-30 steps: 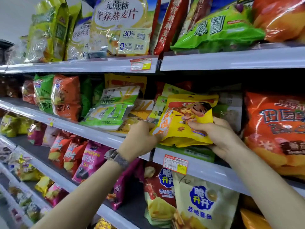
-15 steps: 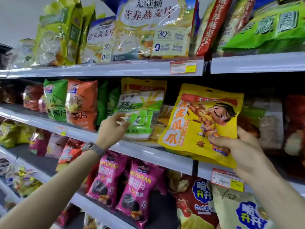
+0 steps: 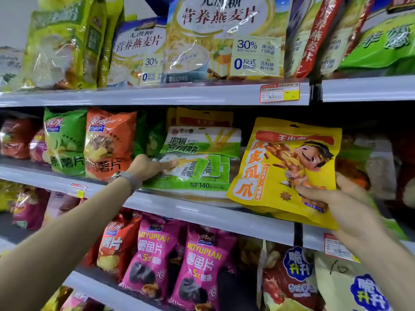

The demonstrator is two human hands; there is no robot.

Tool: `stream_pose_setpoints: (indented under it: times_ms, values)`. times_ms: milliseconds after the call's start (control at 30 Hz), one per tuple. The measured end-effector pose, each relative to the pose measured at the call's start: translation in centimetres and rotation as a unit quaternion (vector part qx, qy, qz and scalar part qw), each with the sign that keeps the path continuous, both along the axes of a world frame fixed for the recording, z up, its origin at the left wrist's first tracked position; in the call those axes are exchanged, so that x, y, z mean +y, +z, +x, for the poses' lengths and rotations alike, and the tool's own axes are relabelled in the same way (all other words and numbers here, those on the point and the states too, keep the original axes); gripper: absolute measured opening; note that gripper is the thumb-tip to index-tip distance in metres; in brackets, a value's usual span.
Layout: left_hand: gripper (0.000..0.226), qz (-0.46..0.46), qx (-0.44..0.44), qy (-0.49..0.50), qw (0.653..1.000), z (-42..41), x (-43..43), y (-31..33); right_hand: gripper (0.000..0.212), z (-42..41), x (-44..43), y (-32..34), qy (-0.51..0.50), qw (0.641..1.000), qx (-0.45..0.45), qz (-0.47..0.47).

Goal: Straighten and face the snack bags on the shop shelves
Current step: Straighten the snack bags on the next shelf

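At mid-frame, our right hand [image 3: 336,198] pinches the yellow bag [image 3: 280,167]; our left hand [image 3: 146,167] touches the green bag [image 3: 197,173], grip unclear.

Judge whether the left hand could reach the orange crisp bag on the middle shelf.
Probably yes: the left hand touches the green-and-white bag next to the orange crisp bag, which stands at the front of the shelf, nothing before it.

On the middle shelf [image 3: 202,212], the tendon pack [image 3: 197,171] lay leaning back, the left hand [image 3: 148,167] touching its left edge. Two crisp bags [image 3: 107,142] stood left of it. To its right, the chicken-feet pouch [image 3: 285,167] stood over the shelf's front lip, pinched at its lower right by the right hand [image 3: 332,196]. Oat bags [image 3: 213,37] stood on the top shelf [image 3: 157,95] above.
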State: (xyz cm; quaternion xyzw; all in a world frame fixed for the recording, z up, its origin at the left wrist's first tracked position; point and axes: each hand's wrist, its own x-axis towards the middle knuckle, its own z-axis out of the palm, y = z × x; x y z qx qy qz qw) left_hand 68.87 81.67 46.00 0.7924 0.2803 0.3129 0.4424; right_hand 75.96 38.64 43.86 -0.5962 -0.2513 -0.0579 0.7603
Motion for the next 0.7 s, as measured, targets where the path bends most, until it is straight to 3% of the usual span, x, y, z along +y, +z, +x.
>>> stream_pose_setpoints:
  times_ms: [267,433,533,567,700]
  values:
    - [0.13,-0.086,-0.06,-0.136,0.985,0.9,-2.7,1.9,0.043,0.7,-0.8,1.2,-0.033,0.999,0.004,0.004]
    - [0.096,-0.157,-0.109,-0.161,0.968,-1.6,-4.1,1.6,0.043,0.5,-1.1,1.5,-0.035,0.999,0.006,-0.008]
    - [0.04,-0.168,-0.139,-0.155,0.963,-4.3,-5.0,0.7,0.044,0.4,-0.6,0.8,-0.033,0.999,0.017,-0.025]
    - [0.031,-0.165,-0.144,-0.139,0.966,-5.5,-5.6,0.4,0.045,0.4,-0.4,0.6,-0.031,0.999,0.02,-0.027]
    - [0.036,-0.134,-0.179,-0.067,0.972,-9.5,-6.0,-1.9,0.048,0.5,1.0,0.7,-0.04,0.999,0.025,-0.02]
